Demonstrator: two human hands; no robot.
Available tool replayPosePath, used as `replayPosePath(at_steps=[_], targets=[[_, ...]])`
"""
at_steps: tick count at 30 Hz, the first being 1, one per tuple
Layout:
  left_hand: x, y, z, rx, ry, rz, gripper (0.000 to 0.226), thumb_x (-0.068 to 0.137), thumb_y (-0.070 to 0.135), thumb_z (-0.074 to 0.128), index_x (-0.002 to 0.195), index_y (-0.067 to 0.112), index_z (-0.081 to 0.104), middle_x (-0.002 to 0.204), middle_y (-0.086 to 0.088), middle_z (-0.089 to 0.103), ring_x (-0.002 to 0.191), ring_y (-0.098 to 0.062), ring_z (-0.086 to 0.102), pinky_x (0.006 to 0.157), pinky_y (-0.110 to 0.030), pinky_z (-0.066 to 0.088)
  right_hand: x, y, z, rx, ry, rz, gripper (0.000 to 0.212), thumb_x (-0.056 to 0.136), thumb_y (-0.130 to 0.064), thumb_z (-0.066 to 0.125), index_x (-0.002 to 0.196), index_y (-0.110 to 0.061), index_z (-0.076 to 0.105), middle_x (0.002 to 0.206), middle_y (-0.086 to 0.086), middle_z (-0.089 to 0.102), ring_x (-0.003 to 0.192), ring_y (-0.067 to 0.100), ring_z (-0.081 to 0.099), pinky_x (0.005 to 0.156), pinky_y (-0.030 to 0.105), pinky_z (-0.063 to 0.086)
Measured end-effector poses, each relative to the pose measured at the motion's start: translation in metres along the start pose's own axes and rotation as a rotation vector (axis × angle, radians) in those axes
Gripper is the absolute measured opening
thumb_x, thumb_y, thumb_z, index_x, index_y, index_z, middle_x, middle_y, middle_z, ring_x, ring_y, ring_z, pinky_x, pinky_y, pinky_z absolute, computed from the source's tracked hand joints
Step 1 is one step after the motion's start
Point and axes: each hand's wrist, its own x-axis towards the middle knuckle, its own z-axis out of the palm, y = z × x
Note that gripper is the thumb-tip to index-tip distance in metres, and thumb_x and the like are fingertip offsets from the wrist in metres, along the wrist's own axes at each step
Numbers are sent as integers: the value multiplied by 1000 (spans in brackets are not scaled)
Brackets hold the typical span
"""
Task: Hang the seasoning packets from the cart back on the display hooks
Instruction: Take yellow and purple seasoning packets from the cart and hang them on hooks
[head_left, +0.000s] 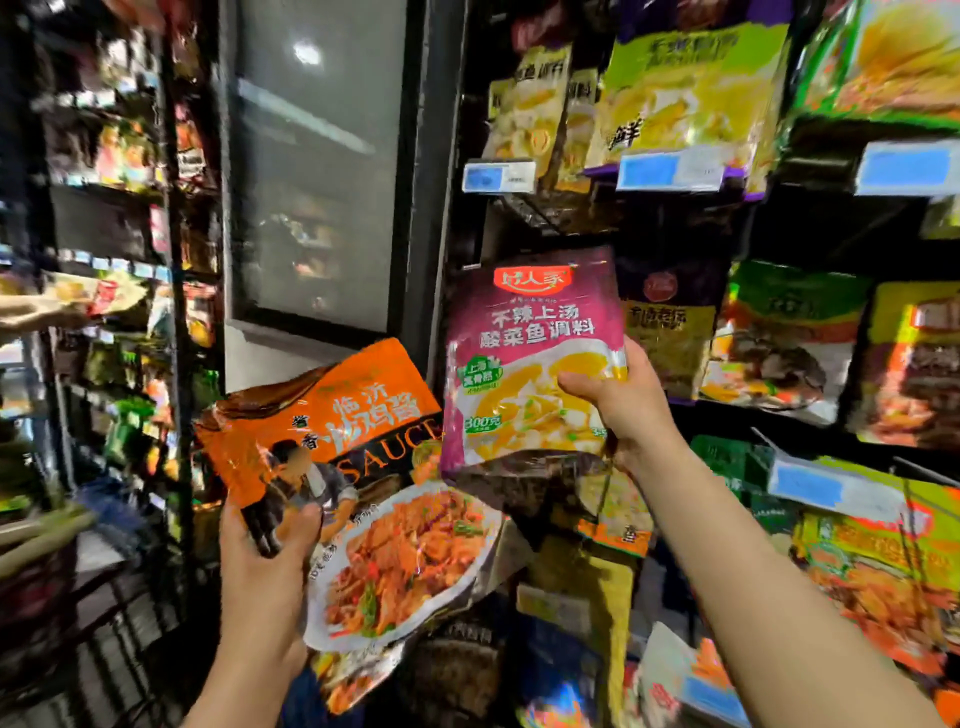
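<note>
My left hand (265, 577) grips an orange and black sauce packet (363, 467) by its lower left edge, tilted to the right at chest height. My right hand (623, 405) holds a purple fish-seasoning packet (530, 358) upright by its right edge, raised in front of the dark display rack. The purple packet's lower left corner overlaps the orange one. Behind the purple packet's top the rack (519, 218) is dark, and I cannot make out a hook there.
Yellow-green packets (691, 93) hang on the top row above blue price tags (498, 176). More packets (784, 332) hang to the right and below. A glass-fronted cabinet (317, 171) stands to the left, and shelves of goods (119, 156) beyond it. A wire cart basket (104, 665) sits at lower left.
</note>
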Motion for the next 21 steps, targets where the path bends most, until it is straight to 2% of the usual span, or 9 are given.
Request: replayPosePath(at_steps=[2, 4, 8, 11, 14, 16, 17, 19, 21], targets=[[14, 6, 0, -42, 9, 6, 49, 96, 2, 56, 139, 25, 45, 117, 2, 64, 99, -16, 63, 85, -40, 52, 24, -11, 17, 27, 17, -10, 57, 76, 8, 74, 126, -13, 56, 106, 11, 71, 89, 25, 72, 68, 35, 58], [28, 3, -7, -73, 9, -6, 47, 96, 2, 56, 132, 31, 49, 121, 1, 64, 104, -17, 64, 84, -39, 55, 42, -18, 33, 87, 27, -1, 55, 77, 10, 71, 124, -12, 56, 105, 12, 71, 88, 27, 71, 71, 40, 59], [46, 2, -19, -103, 30, -29, 63, 92, 10, 64, 142, 40, 40, 147, -1, 48, 130, -26, 51, 106, -61, 38, 67, -30, 56, 109, 20, -1, 37, 79, 11, 68, 104, -16, 61, 92, 6, 70, 78, 22, 70, 69, 38, 58], [55, 4, -21, -138, 29, -40, 64, 92, 9, 64, 143, 40, 40, 146, -1, 50, 127, -25, 54, 106, -60, 39, 82, -32, 62, 102, 46, -16, 34, 81, 10, 67, 91, -21, 59, 92, 6, 70, 87, 27, 69, 78, 43, 57], [58, 5, -19, -126, -2, -10, 62, 94, 4, 61, 141, 40, 43, 138, 1, 57, 122, -23, 58, 102, -55, 44, 94, -31, 58, 65, 48, -24, 34, 80, 9, 69, 105, -14, 60, 100, 10, 70, 87, 25, 70, 73, 38, 59], [59, 5, -22, -138, -3, -6, 61, 93, 5, 61, 140, 39, 45, 130, 4, 61, 117, -18, 61, 94, -45, 49, 99, -31, 54, 52, 49, -17, 43, 79, 8, 70, 116, -11, 59, 101, 10, 71, 81, 22, 71, 64, 32, 59], [60, 5, -22, -152, -12, -14, 62, 90, 9, 64, 139, 41, 46, 130, 4, 61, 118, -18, 60, 94, -45, 49, 101, -32, 52, 54, 46, -9, 47, 78, 8, 71, 119, -10, 58, 101, 10, 71, 80, 22, 72, 63, 33, 59], [61, 4, -23, -166, -34, -40, 65, 81, 19, 70, 134, 49, 48, 140, 2, 56, 126, -27, 56, 103, -59, 41, 103, -34, 50, 30, 31, -5, 50, 77, 7, 72, 122, -10, 58, 105, 12, 71, 84, 26, 73, 68, 39, 60], [62, 3, -22, -191, -32, -51, 60, 87, 13, 67, 133, 48, 49, 140, 0, 56, 127, -30, 55, 105, -64, 38, 100, -36, 51, -84, 51, -55, 49, 76, 8, 72, 118, -15, 59, 105, 9, 72, 87, 23, 72, 72, 38, 60]])
